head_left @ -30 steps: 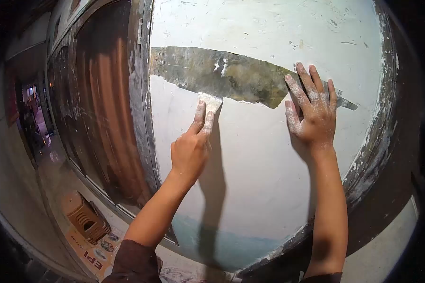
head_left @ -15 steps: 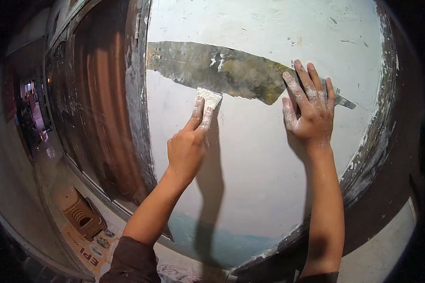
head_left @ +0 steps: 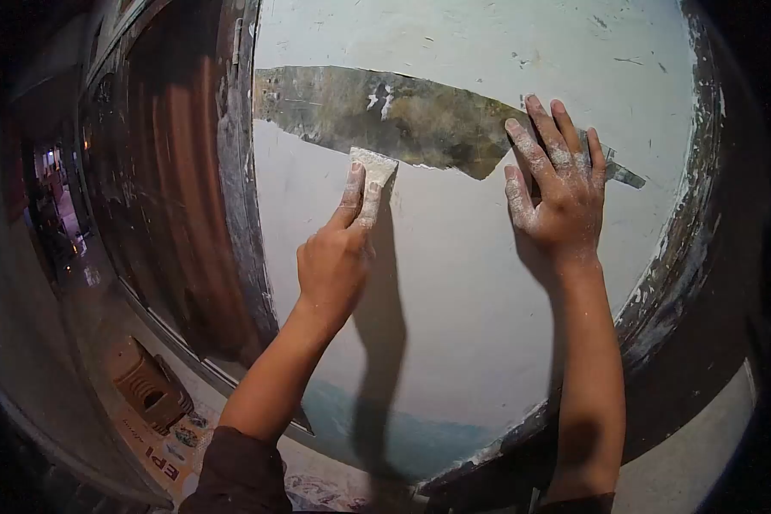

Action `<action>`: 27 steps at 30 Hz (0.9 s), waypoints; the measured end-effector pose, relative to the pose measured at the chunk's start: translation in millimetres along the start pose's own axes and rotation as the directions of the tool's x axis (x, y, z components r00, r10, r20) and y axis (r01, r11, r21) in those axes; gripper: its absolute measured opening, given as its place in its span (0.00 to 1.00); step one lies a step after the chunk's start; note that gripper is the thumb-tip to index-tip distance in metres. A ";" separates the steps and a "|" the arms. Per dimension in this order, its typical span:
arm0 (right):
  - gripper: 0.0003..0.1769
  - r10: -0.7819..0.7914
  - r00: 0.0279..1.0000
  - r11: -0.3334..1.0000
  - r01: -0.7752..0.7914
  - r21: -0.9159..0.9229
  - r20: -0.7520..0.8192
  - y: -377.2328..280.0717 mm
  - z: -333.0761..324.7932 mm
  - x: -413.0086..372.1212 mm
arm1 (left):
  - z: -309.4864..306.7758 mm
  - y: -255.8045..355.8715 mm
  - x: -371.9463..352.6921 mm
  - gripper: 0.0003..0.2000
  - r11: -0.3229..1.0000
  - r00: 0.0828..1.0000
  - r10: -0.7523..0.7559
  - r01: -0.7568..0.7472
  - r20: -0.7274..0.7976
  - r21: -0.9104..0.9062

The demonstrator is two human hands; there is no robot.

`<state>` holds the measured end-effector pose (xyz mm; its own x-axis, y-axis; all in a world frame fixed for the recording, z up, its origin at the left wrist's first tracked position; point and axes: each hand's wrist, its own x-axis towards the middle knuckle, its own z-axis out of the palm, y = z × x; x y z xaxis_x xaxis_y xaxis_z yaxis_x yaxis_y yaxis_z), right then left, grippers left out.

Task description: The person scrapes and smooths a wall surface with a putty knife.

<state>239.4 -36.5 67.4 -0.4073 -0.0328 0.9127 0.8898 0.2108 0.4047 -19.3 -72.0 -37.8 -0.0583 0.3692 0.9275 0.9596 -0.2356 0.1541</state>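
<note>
A white wall panel (head_left: pixel 463 274) fills the middle, crossed by a dark, bare patch (head_left: pixel 428 116) with ragged edges. My left hand (head_left: pixel 338 248) grips a scraper (head_left: pixel 373 160) coated in white powder, two fingers stretched along its blade. The blade's wide edge touches the patch's lower border. My right hand (head_left: pixel 561 184), dusted white, lies flat with fingers spread on the panel at the patch's right end. The handle of the scraper is hidden in my left hand.
A dark wooden frame (head_left: pixel 242 180) and a brown curtain-like surface (head_left: pixel 193 206) stand left of the panel. A worn edge (head_left: pixel 672 257) borders it on the right. On the floor at lower left are a brown plastic stool (head_left: pixel 150 385) and a printed sheet (head_left: pixel 158 454).
Both hands and the panel appear slightly higher and further left in view. The scraper remains in my left hand at the patch's lower edge, and my right hand stays spread on the panel.
</note>
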 end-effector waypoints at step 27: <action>0.26 -0.012 1.000 0.994 0.014 0.109 -0.024 0.2 -2.9 0.0 | 7.6 10.9 -8.0 0.27 1.000 1.000 0.019 -0.019 -0.002 0.018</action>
<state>240.2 -39.3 67.7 -0.4126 -0.0591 0.9090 0.8561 0.3159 0.4091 -6.3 -70.8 -46.2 -0.0406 0.3633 0.9308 0.9653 -0.2263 0.1304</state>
